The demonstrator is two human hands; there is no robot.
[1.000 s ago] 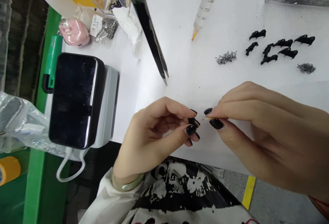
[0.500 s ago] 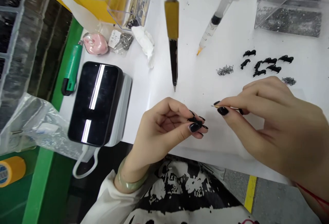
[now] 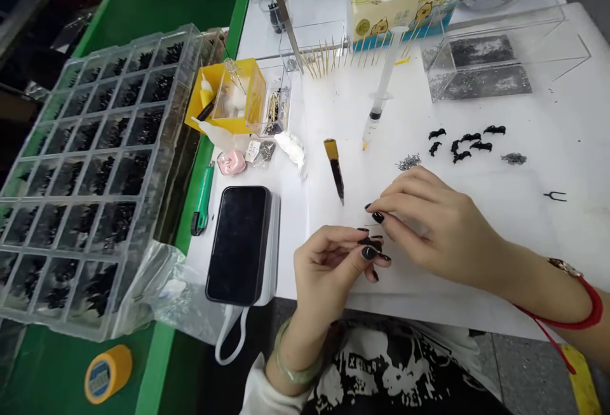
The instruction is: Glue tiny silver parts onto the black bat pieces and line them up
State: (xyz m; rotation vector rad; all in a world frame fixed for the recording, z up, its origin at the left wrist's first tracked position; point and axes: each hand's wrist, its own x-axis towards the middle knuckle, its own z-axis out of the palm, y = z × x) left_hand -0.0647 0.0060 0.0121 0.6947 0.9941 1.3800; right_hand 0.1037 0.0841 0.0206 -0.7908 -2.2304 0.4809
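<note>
My left hand pinches a small black plastic part between thumb and fingertips, just above the white table's near edge. My right hand sits right beside it, thumb and forefinger closed on a thin stick whose tip barely shows by the nails. The two sets of fingertips almost touch. Farther back lie several more black parts, with a small pile of tiny metal bits to their left and another pile to their right.
A syringe and a yellow-handled black tool lie beyond my hands. A phone rests on a white pack at left, beside a green cutter. A clear compartment tray fills the far left. A clear box stands at the back.
The view has pulled back and up, showing much more of the bench. My right hand has come back toward my left, closing the gap between the fingertips.
</note>
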